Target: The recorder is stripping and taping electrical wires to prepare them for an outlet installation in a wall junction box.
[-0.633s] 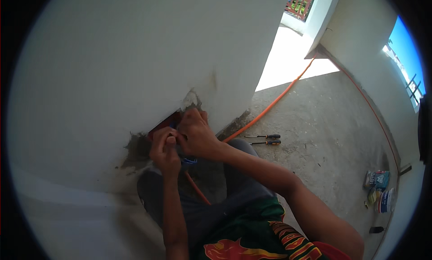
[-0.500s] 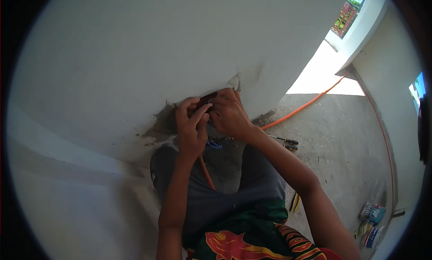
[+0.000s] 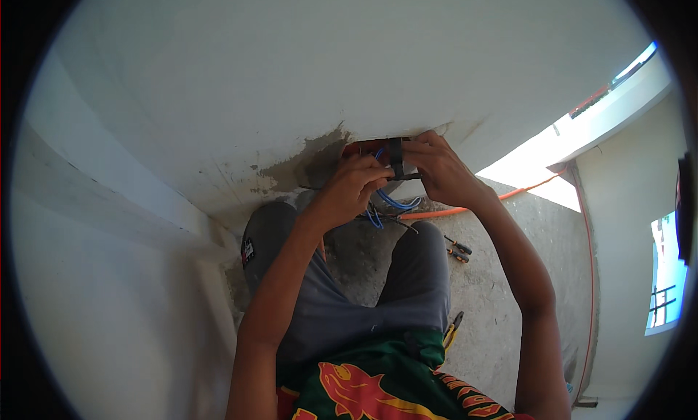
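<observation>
A red-orange wall box (image 3: 354, 149) sits low in the white wall, partly behind my fingers. My left hand (image 3: 350, 189) is closed in front of it, fingertips pinching a thin black wire (image 3: 409, 177) that shows on both sides of the hand. My right hand (image 3: 445, 171) grips the side of a black band (image 3: 396, 157) that looks like electrical tape. The band stands upright between the two hands and touches the wire or comes close to it. Blue wires (image 3: 396, 202) and darker ones hang below the hands.
An orange conduit (image 3: 440, 213) runs right across the concrete floor (image 3: 502, 296). Two screwdriver-like tools with dark and orange handles (image 3: 458, 250) lie right of my knee (image 3: 422, 253); yellow-handled pliers (image 3: 452, 331) are beside my thigh. Rough mortar (image 3: 309, 162) marks the wall.
My hands have moved apart, and the black band now shows between them. More of the red-orange box and blue wires has come into sight. The view has shifted.
</observation>
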Motion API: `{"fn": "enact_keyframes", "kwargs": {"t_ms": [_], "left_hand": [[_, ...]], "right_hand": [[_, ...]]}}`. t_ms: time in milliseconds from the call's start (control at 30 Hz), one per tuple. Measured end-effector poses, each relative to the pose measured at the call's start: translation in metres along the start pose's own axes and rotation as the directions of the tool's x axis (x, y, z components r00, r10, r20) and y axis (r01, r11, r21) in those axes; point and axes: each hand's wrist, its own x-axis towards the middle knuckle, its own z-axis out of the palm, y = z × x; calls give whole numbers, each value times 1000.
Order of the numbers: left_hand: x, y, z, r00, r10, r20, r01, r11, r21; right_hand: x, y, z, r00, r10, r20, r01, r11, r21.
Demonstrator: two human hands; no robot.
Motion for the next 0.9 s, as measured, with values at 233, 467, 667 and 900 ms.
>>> {"fn": "enact_keyframes", "kwargs": {"t_ms": [233, 467, 667, 900], "left_hand": [[10, 0, 10, 994, 88, -58, -80, 989, 128], [6, -4, 17, 976, 16, -219, 9, 994, 112], [3, -1, 14, 957, -96, -273, 36, 975, -218], [7, -8, 9, 991, 16, -134, -42, 980, -193]], "right_hand": [[8, -22, -30, 980, 65, 188, -106, 970, 219], [1, -86, -3, 968, 203, -149, -161, 954, 253], [-35, -48, 41, 943, 219, -250, -127, 932, 339], [-17, 46, 61, 835, 541, 100, -376, 429, 821]]}}
